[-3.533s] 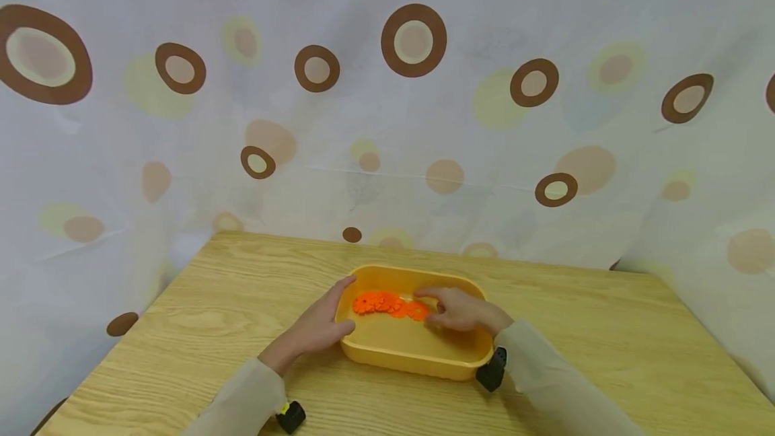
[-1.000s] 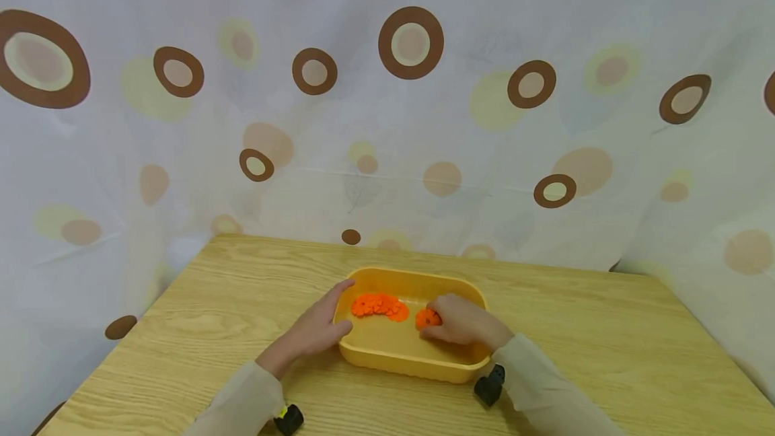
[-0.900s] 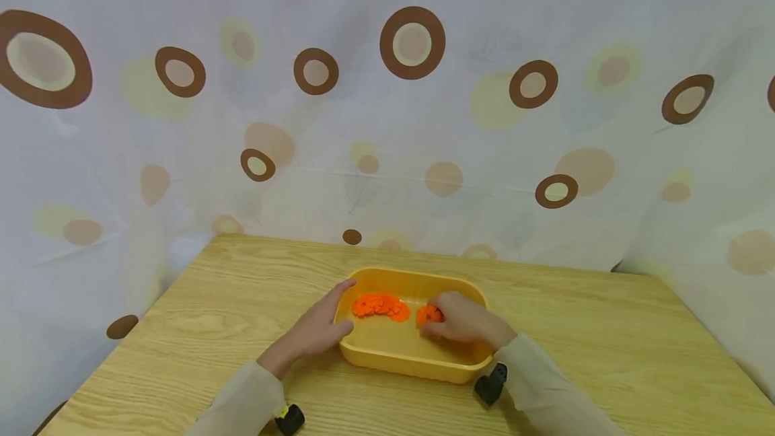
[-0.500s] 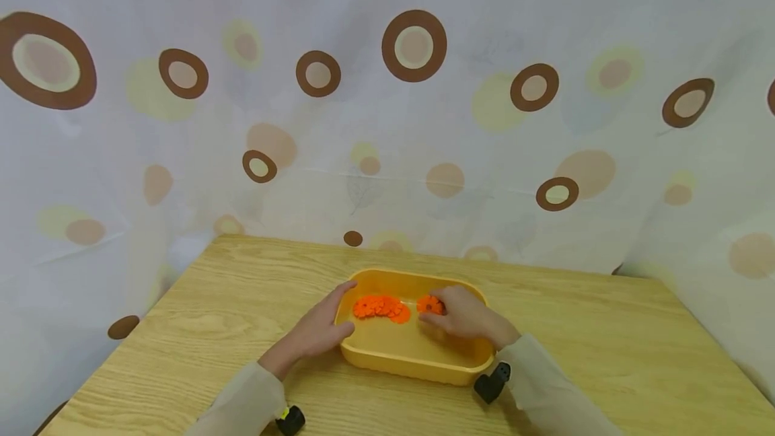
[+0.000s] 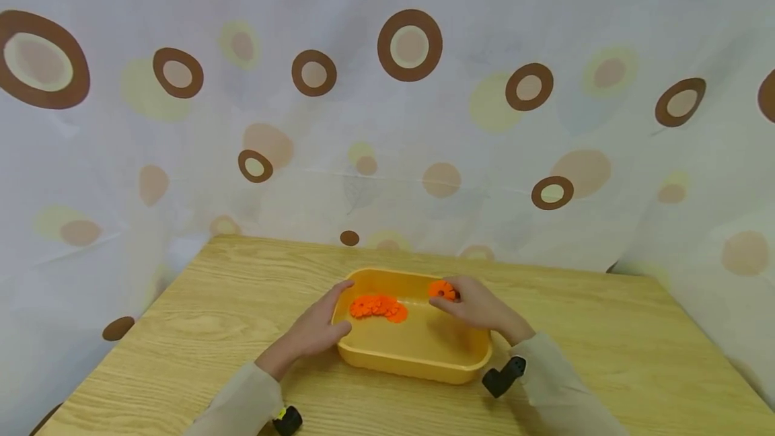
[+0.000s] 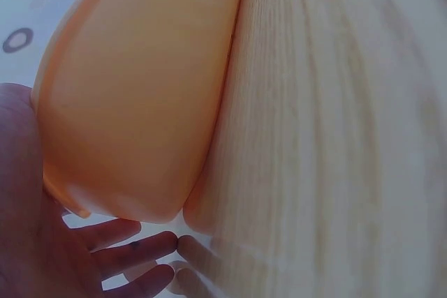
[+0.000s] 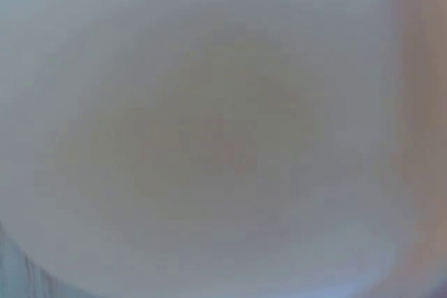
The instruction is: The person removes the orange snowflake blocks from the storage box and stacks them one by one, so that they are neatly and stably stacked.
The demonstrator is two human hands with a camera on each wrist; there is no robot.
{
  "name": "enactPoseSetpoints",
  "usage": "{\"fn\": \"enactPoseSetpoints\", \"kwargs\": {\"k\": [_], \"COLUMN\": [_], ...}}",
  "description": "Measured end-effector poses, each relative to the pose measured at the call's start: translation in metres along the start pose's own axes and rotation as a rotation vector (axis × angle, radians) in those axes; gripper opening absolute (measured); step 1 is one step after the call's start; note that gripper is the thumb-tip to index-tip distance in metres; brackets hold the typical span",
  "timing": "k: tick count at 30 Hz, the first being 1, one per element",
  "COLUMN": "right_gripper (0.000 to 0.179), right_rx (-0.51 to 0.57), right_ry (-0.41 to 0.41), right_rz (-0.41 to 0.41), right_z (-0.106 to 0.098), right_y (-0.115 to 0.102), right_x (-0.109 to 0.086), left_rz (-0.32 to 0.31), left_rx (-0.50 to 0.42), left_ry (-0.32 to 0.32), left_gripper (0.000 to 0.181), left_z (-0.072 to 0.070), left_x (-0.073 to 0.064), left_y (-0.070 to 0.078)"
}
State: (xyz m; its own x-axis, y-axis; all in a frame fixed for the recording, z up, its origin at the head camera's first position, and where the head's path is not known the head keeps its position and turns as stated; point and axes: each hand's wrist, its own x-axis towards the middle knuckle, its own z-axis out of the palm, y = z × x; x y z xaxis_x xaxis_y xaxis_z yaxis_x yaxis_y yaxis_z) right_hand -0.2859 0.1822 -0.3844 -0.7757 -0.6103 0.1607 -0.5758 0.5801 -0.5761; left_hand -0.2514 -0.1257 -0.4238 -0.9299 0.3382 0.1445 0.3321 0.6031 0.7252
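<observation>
The right hand (image 5: pixel 481 305), pinching an orange disc (image 5: pixel 440 286), has risen; the left hand (image 5: pixel 313 330) stays spread against the tub (image 5: pixel 412 364).

Downward head view, wrist close-ups (right blurred)

It looks like a screened-off tabletop recording spot; whether it stands in a home, an office or a lab cannot be told. A pale ring-printed sheet (image 5: pixel 363 120) hangs behind the far edge of a wood-grain table (image 5: pixel 236 281) and runs round both far corners along its sides, while black cameras (image 5: pixel 288 420) sit at the cream sleeves (image 5: pixel 239 402)
</observation>
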Motion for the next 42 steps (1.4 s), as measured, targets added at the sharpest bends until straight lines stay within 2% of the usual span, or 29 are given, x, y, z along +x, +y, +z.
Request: {"fn": "enactPoseSetpoints", "kwargs": {"k": [5, 13, 20, 24, 28, 34, 39, 42], "right_gripper": [0.021, 0.022, 0.025, 0.020, 0.017, 0.021, 0.022, 0.020], "right_rx": [0.025, 0.061, 0.122, 0.136, 0.133, 0.145, 0.142, 0.125], "right_ry": [0.023, 0.099, 0.138, 0.153, 0.160, 0.176, 0.181, 0.198], "right_rz": [0.054, 0.080, 0.115, 0.124, 0.138, 0.190, 0.233, 0.219], "right_z": [-0.007, -0.015, -0.022, -0.025, -0.027, -0.031, -0.033, -0.033], "right_y": [0.003, 0.008, 0.014, 0.019, 0.023, 0.028, 0.035, 0.040], "right_x": [-0.008, -0.018, -0.029, -0.038, -0.047, -0.061, -0.070, -0.076], "left_rz": [0.002, 0.005, 0.008, 0.005, 0.000, -0.012, -0.029, -0.031], "left_rx": [0.006, 0.002, 0.011, 0.003, 0.004, 0.024, 0.014, 0.012], "left_ry": [0.006, 0.002, 0.003, 0.005, -0.001, 0.007, -0.010, -0.017], "left_gripper": [0.070, 0.070, 0.071, 0.071, 0.070, 0.070, 0.070, 0.070], "left_z": [0.000, 0.001, -0.001, -0.001, 0.000, 0.002, 0.001, 0.001], "left_x": [-0.001, 0.000, 0.000, 0.000, 0.000, 0.001, 0.002, 0.001], "left_y": [0.000, -0.001, -0.001, 0.000, 0.000, -0.002, -0.002, -0.002]}}
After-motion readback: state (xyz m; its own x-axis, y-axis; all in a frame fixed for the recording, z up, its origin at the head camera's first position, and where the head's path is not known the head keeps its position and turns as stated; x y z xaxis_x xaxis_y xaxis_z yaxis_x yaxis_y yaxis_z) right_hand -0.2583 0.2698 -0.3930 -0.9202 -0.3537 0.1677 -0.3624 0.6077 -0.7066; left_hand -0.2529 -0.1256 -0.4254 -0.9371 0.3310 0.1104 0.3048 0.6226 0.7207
